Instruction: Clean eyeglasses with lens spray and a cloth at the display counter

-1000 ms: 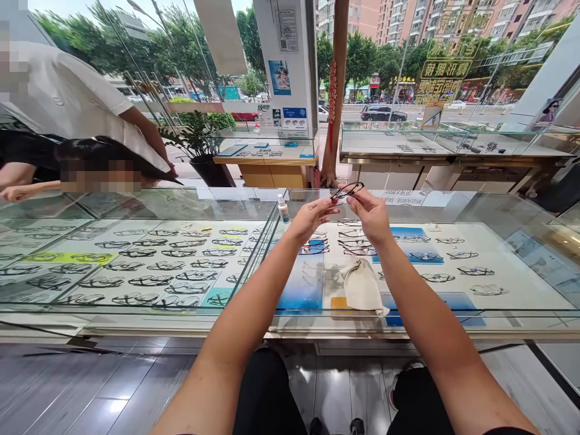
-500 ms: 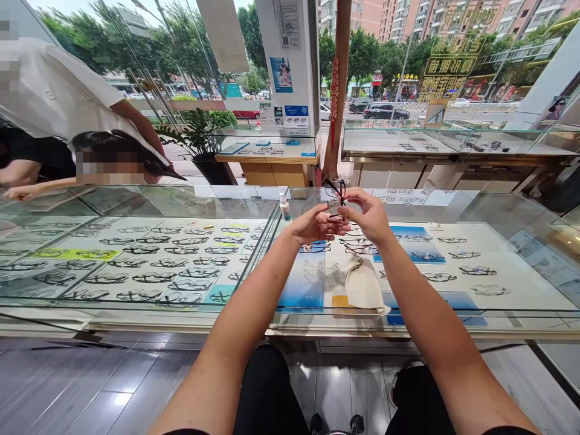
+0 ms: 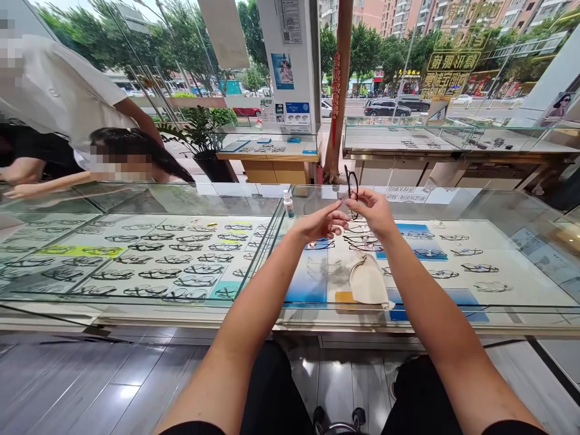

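Right hand pinches glasses — thin, dark, rounded.

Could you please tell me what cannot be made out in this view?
Head view:
Eyeglasses: part hidden behind the right hand.
Left hand: whether it touches them, too small to tell.
Spray bottle: label wording, too small.
Orange card: partly hidden by the cream cloth.

The glasses are black, the cloth cream, the panel graded blue.
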The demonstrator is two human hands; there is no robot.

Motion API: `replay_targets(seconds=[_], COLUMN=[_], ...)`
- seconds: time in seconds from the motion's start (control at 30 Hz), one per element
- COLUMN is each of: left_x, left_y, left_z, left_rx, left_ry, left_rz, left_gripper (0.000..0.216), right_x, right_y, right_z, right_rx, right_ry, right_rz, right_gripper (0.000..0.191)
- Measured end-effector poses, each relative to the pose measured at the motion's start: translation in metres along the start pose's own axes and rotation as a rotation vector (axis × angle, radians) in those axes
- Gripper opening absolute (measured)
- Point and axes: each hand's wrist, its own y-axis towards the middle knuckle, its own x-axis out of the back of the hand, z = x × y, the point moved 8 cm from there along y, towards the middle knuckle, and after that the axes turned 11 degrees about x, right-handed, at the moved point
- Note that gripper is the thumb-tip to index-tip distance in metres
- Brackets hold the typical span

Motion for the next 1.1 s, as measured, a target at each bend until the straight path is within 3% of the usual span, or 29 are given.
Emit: replay_targets(seconds=[0.17, 0.27, 0.33, 0.43, 0.53, 0.6, 0.67, 0.77, 0.83, 0.97, 1.1], left_x=[0.025, 0.03, 0.018, -0.021, -0.078, -0.114, -0.139, -0.151, -0.151, -0.131, -0.096], left_y=[-0.002, -0.019, -0.036, -0.072, -0.106, -0.119, -0.12, -0.111, -0.106, -0.108, -0.11], left_z=[-0.016, -0.034, -0.039, -0.022, 0.042, 0.11, 0.191, 0.314, 0.37, 0.428, 0.443], left_rx=[-0.222, -0.421, -0.478, -0.468, -0.364, -0.231, -0.069, 0.191, 0.265, 0.329, 0.281], left_ry=[0.134, 0.252, 0.32, 0.345, 0.236, 0.114, -0.088, -0.569, -0.644, -0.772, -0.919], left_rz=[-0.363, -0.577, -0.629, -0.567, -0.322, -0.172, -0.099, -0.214, -0.327, -0.54, -0.7], left_gripper=[0.071, 0.07, 0.067, 0.064, 0.067, 0.069, 0.075, 0.075, 0.07, 0.057, 0.057], right_x=[0.023, 0.019, 0.007, -0.017, -0.045, -0.062, -0.074, -0.088, -0.094, -0.1, -0.101], right_y=[0.003, 0.009, 0.017, 0.029, 0.033, 0.034, 0.034, 0.032, 0.028, 0.022, 0.02], right_z=[-0.026, -0.037, -0.045, -0.065, -0.087, -0.098, -0.107, -0.121, -0.13, -0.142, -0.143], right_rx=[-0.012, -0.011, -0.017, -0.115, -0.216, -0.245, -0.259, -0.292, -0.319, -0.354, -0.37], right_ry=[-0.15, -0.289, -0.431, -0.718, -1.003, -1.102, -1.129, -1.151, -1.159, -1.156, -1.129], right_rz=[-0.102, -0.051, 0.052, 0.265, 0.539, 0.655, 0.697, 0.742, 0.781, 0.841, 0.872], right_gripper=[0.04, 0.032, 0.026, 0.017, 0.013, 0.012, 0.01, 0.01, 0.01, 0.017, 0.027])
